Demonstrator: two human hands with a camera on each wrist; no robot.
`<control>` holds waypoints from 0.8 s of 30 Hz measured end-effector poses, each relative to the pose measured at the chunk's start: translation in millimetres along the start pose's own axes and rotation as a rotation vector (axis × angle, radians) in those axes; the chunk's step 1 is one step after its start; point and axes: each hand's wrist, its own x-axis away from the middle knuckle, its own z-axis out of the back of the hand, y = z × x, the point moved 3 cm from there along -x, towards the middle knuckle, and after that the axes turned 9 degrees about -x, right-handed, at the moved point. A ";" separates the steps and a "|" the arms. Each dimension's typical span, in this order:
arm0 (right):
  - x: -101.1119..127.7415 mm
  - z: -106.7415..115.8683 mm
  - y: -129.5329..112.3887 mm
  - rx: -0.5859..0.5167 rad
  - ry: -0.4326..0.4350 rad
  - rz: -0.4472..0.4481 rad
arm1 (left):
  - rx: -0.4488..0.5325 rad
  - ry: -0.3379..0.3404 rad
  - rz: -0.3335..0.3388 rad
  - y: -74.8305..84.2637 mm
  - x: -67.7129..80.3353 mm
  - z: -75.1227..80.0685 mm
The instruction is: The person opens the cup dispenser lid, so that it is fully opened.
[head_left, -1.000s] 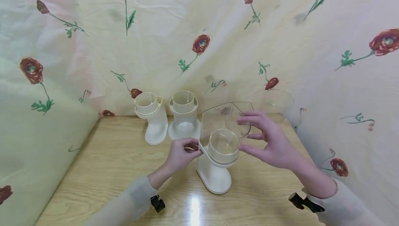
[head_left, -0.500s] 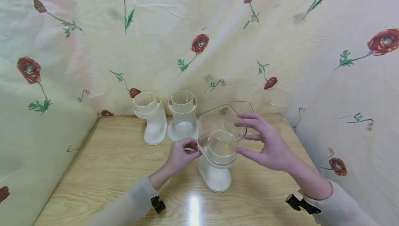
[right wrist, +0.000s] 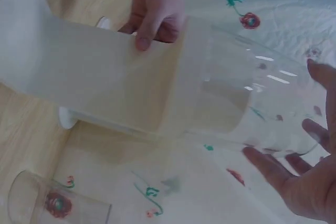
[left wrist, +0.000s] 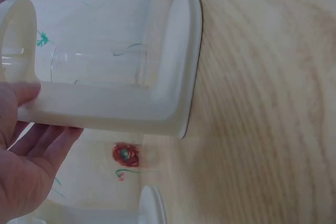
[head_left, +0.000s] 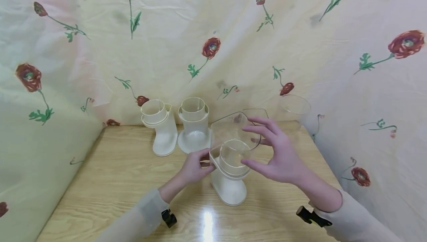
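A person's left hand is gripping the upper column of a cream plastic stand on a wooden table, thumb and fingers curled around its left side just below the ring that forms the stand's top. In the left wrist view, the thumb is pressing flat on the stand's column, with the fingers lying under it.

The right hand is hovering around a clear plastic hopper that is sitting in that ring, directly right of the left hand's grip. Its fingers are spread wide and nearly straight; the fingertips are lying at the hopper's upper rim and right side. The right wrist view is showing the fingertips at the clear wall's edge, but actual contact cannot be told.

Beyond the grip, towards the floral curtain, two more cream stands are standing side by side. A clear cup is standing well behind the right hand at the table's far right corner.
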 end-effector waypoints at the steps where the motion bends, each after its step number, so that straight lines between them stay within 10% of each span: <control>1: -0.3 -1.8 2.1 0.007 0.008 0.027 | 0.003 -0.001 0.008 -0.9 1.3 -0.6; 8: -4.7 -5.3 13.5 -0.138 0.023 0.194 | 0.022 -0.002 0.011 2.2 8.9 0.6; 24: -17.1 -12.9 12.3 -0.180 -0.012 0.108 | 0.020 0.037 -0.075 10.5 8.1 -3.1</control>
